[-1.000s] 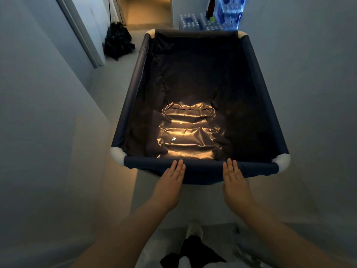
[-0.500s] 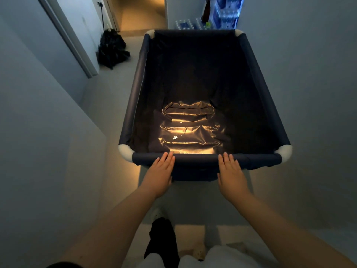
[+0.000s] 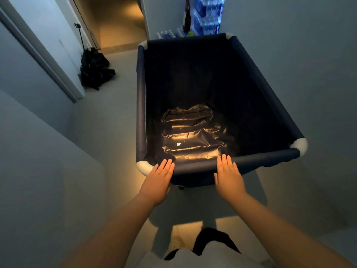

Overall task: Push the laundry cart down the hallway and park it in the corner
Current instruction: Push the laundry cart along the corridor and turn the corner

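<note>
The laundry cart stands in front of me in a narrow hallway, close to the wall on my right. It is a deep rectangular bin of dark navy fabric with white corner fittings. I can read no brand, label or writing anywhere on it. Its long axis runs away from me down the hallway, the far end angled a little to the right. The bottom is bare, wrinkled fabric catching warm light.

My left hand lies flat with fingers straight and together, fingertips on the near rail just beside the left white corner fitting. My right hand lies the same way further along the rail, fingers extended over its top edge. Neither hand curls around the rail; both press against it, palms open.

Beyond the far rim, packs of bottled water are stacked against the wall, with a dark bottle beside them; their labels are too small to read. To the left, a crumpled black bag sits on the floor near a doorframe, and a warmly lit passage opens behind it.
</note>
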A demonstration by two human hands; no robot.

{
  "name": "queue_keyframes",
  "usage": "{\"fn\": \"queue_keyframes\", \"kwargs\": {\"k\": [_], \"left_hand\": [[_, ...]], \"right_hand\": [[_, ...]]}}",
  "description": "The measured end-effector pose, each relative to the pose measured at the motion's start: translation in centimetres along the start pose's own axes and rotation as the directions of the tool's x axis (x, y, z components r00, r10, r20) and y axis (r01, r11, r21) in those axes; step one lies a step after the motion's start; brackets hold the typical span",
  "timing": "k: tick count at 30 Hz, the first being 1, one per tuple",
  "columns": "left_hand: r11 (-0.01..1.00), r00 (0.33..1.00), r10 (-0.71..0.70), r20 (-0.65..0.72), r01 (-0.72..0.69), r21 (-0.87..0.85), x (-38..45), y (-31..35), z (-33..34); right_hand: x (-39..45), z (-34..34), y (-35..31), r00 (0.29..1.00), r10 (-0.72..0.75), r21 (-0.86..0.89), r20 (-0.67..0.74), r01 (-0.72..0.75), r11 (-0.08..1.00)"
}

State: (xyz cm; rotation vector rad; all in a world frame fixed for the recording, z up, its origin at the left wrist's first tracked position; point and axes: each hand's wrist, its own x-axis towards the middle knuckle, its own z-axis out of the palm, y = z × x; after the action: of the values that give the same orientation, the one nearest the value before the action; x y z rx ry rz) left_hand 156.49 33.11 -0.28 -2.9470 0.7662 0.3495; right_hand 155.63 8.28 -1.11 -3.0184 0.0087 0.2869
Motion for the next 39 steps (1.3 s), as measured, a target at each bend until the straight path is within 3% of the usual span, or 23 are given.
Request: {"fn": "queue_keyframes", "kwargs": {"k": [4,11,19,26,32,39], "left_hand": [[0.998,0.999,0.052,0.003,-0.052,0.025,3.5,-2.8,-0.8],[0.981,0.989,0.145,0.044,-0.149,0.125,9.2,-7.2,-3.6],[0.992,0.998,0.068,0.01,-0.069,0.101,12.4,-12.3,-5.0],[0.996,0.996,0.068,-0.053,-0.065,0.064,13.9,-19.2,-6.1],[0.983,0.984,0.164,-0.069,-0.158,0.093,13.5,-28.2,-6.7],[0.98,0.981,0.178,-0.079,-0.169,0.101,13.9,-38.6,-6.8]], "right_hand": [[3.7,-1.0,-1.2,1.0,0.011,0.018,0.019,-0.011,1.0],[10.8,-2.2,-3.9,0.986,-0.163,0.023,0.022,0.163,0.986],[17.9,-3.4,-7.4,0.971,-0.238,0.11,-0.002,0.237,0.965],[22.1,-3.7,-13.2,0.976,-0.217,0.071,-0.012,0.217,0.973],[25.5,-3.7,-21.5,0.993,-0.114,0.088,-0.031,0.117,0.989],[30.0,-3.4,-30.6,0.997,-0.048,0.089,-0.068,0.054,0.995]]}}
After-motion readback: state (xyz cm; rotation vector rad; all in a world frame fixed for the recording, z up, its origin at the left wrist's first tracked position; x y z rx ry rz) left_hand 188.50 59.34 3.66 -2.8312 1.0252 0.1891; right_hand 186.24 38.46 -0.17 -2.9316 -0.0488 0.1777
